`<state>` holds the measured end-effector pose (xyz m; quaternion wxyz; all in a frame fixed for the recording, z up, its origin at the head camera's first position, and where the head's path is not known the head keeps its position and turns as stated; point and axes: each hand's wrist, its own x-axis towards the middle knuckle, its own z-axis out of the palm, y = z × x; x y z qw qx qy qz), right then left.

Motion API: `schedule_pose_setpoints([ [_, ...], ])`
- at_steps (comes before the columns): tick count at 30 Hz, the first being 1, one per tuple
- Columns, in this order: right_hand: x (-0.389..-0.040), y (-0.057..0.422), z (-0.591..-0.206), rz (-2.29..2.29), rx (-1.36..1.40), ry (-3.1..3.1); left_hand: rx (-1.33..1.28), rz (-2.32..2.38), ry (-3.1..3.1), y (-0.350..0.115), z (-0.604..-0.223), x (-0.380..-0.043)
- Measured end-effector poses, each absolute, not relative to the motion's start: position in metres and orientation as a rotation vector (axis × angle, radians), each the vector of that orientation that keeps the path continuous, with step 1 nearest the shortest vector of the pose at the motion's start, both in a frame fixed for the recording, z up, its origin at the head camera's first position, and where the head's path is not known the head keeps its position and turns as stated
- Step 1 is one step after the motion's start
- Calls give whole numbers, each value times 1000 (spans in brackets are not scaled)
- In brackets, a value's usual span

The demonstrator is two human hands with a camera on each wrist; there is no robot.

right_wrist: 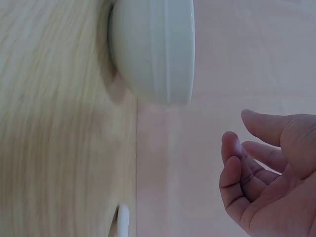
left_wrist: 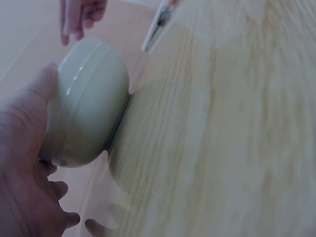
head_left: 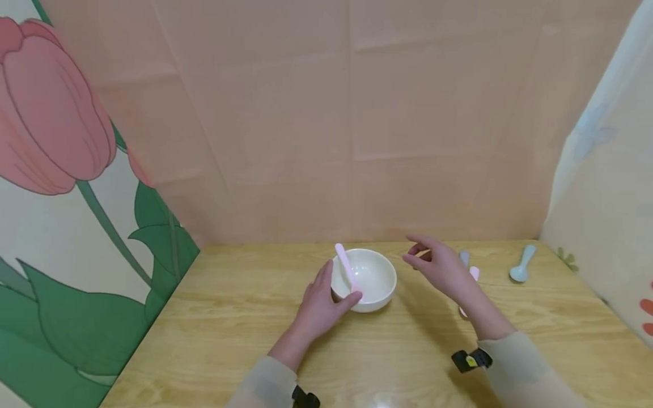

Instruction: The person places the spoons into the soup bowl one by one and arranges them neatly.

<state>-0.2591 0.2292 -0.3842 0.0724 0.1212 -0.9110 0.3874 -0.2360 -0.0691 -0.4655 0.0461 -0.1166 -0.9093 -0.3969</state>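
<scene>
A white bowl (head_left: 378,279) stands upright on the wooden table, with a pink spoon (head_left: 344,262) leaning inside against its left rim. My left hand (head_left: 321,303) grips the bowl's left side, thumb at the near rim and fingers around the far side. In the left wrist view, the thumb of the left hand (left_wrist: 24,148) lies along the bowl (left_wrist: 94,98). To the right of the bowl, my right hand (head_left: 440,265) is raised with loosely bent fingers. The right wrist view shows nothing between the thumb and fingers of that right hand (right_wrist: 276,173), apart from the bowl (right_wrist: 155,49).
Partly covered by my right forearm are a pink spoon (head_left: 474,273) and a greyish-blue spoon (head_left: 464,257). A light blue spoon (head_left: 521,266) lies at the far right. Behind the table (head_left: 229,306) hangs a pinkish sheet (head_left: 285,141); a tulip-patterned panel (head_left: 76,238) borders the left.
</scene>
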Motion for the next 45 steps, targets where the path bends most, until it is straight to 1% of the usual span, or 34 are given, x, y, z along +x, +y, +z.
schedule_pose_setpoints([
  [9, -249, 260, -392, 1028, 331, -2779, -364, -1217, -2767, -70, -464, -237],
  [18, -243, 284, -404, 1009, 311, -2803, -370, -1224, -2764, -69, -466, -236],
  [31, -244, 311, -419, 982, 288, -2849, -379, -1218, -2766, -68, -465, -237],
  [45, -254, 322, -435, 1034, 273, -2934, -368, -1240, -2757, -68, -466, -237],
])
